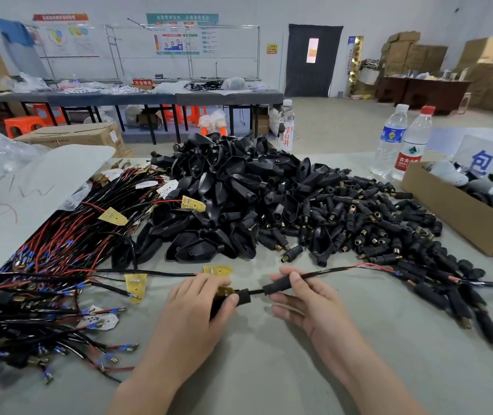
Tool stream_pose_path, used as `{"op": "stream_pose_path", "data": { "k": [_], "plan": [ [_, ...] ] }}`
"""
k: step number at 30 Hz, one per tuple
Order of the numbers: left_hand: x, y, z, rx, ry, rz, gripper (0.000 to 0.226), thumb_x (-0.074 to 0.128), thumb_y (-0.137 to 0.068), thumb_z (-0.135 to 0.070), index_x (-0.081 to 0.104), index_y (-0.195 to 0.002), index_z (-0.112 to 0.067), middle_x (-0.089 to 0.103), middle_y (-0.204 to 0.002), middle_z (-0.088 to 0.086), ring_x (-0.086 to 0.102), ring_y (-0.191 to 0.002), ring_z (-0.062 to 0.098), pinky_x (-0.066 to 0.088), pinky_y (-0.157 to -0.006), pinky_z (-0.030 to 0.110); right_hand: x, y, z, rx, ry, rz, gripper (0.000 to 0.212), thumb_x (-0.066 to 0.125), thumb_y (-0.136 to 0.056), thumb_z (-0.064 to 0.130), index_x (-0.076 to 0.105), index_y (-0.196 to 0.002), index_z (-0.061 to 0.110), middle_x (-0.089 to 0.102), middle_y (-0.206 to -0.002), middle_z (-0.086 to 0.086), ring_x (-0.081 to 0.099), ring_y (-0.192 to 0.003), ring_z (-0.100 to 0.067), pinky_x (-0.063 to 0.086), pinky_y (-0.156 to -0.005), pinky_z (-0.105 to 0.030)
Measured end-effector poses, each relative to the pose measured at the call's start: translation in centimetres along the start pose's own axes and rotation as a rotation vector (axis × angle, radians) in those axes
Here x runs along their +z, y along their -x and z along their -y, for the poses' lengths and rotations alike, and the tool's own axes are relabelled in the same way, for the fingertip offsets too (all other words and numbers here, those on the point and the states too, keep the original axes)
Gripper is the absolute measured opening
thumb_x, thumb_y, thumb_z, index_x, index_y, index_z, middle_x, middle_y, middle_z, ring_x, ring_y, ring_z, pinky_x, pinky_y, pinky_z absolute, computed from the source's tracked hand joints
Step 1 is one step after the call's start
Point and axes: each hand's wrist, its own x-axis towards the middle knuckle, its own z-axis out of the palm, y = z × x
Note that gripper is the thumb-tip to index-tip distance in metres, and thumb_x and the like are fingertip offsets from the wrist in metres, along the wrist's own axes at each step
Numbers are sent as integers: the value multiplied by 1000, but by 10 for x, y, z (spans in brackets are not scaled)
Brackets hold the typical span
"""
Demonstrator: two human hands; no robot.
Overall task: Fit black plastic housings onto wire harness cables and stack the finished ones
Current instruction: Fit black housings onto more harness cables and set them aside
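- Two hands are in my view, both low over the grey desk [269, 369] and near each other.
- The left hand [197, 298] is closed around a black housing [240, 296]. I see the fingers curled over it, and a small yellow board [226, 291] shows at its top.
- The right hand [302, 298] pinches a black plug [275, 286] on the cable [332, 272] between the thumb and the first finger. The other fingers are loosely spread below.
- The cable goes from the housing through the plug and then away to the right, where thin red and black wires come out of it.
- A short piece of cable shows between housing and plug, so these two are near but do not touch.
- Behind the hands I see a big pile of housings [218, 199]. To the right of it, touching it, lies a wide pile of plugs [368, 217].
- On the left side lies a thick bundle of wires [44, 265], red and black, with blue ends and more yellow boards among them.
- A cardboard box [455, 214] stands at the right edge of the desk, and two water bottles [390, 139] stand just behind it.
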Motion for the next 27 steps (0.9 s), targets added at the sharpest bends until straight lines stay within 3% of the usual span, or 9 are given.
{"op": "stream_pose_path", "data": {
  "k": [6, 10, 14, 17, 22, 27],
  "plan": [
    [-4, 1, 0, 9, 117, 90, 18, 53, -90, -51, 54, -106, -43, 49, -105, -30, 46, -105, -4, 39, -82, 12, -1, 0, 3, 11, -115, -10, 27, 51, -102, 20, 66, -119, 6, 75, -109, -17, 72, -82, -21, 60, -69, -25],
    [-6, 0, -1, -46, 230, 104, 10, 63, -90, -42, 54, -95, -42, 52, -103, -29, 51, -94, -1, 39, -70, 12, -1, -1, 3, 14, -134, -31, 32, 49, -103, 27, 71, -114, 6, 75, -105, -17, 73, -87, -28, 60, -70, -26],
    [-6, 0, -2, -18, 292, 81, 16, 70, -87, -32, 56, -90, -38, 58, -99, -20, 55, -96, 5, 41, -76, 13, -1, -1, 2, -21, -87, -84, 30, 54, -98, 32, 78, -104, 14, 76, -98, -12, 73, -85, -23, 59, -68, -26],
    [-4, 0, -1, -28, 323, 96, 17, 72, -87, -31, 56, -89, -34, 63, -94, -14, 56, -93, 8, 44, -82, 23, 0, 0, 4, -73, -39, -115, 26, 61, -92, 36, 80, -99, 20, 77, -99, -8, 74, -92, -21, 59, -67, -26],
    [-4, 1, -2, -28, 368, 81, 16, 70, -87, -35, 54, -92, -35, 61, -92, -14, 55, -88, 11, 42, -74, 21, -3, 0, 8, -166, 71, -216, 25, 64, -91, 38, 78, -95, 17, 78, -93, -4, 76, -84, -21, 60, -66, -22],
    [-5, 2, -6, -26, 434, 85, 18, 70, -86, -35, 55, -95, -33, 63, -96, -11, 59, -90, 14, 49, -79, 28, -5, 0, 8, -288, 193, -308, 38, 65, -78, 51, 74, -83, 15, 76, -76, -9, 74, -71, -19, 56, -59, -18]
  ]
}}
